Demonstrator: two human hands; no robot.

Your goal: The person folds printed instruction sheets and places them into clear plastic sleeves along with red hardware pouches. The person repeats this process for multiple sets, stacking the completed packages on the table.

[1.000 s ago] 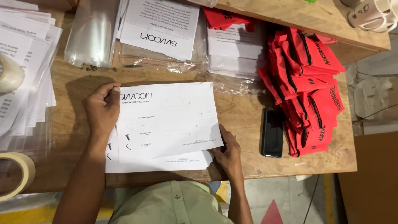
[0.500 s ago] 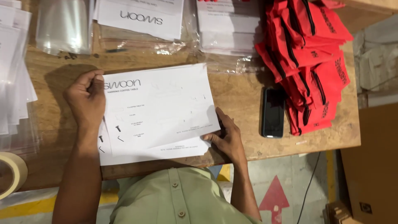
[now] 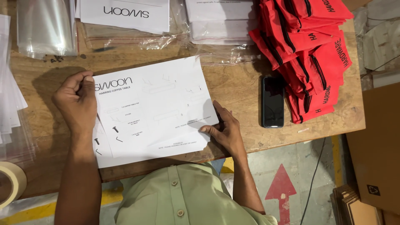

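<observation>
The printed sheets [image 3: 154, 106] lie fanned at the middle of the wooden table [image 3: 237, 83]; the left hand [image 3: 77, 102] pinches their nine-o'clock edge, fingers curled shut; the right hand [image 3: 223, 129] presses fingertips on the four-o'clock corner, gripping nothing; a black phone [image 3: 272, 101] rests at three o'clock.

Phone: a black phone [image 3: 272, 101] lies flat on the wooden table [image 3: 233, 83], screen dark.
Pouches: a pile of red fabric pouches [image 3: 310, 54] just beside the phone.
Bags: clear plastic bags [image 3: 46, 27] at the far left edge.
Tape: a roll of tape [image 3: 10, 183] at the near left corner.
Floor: a red arrow [image 3: 282, 189] painted on it.
</observation>
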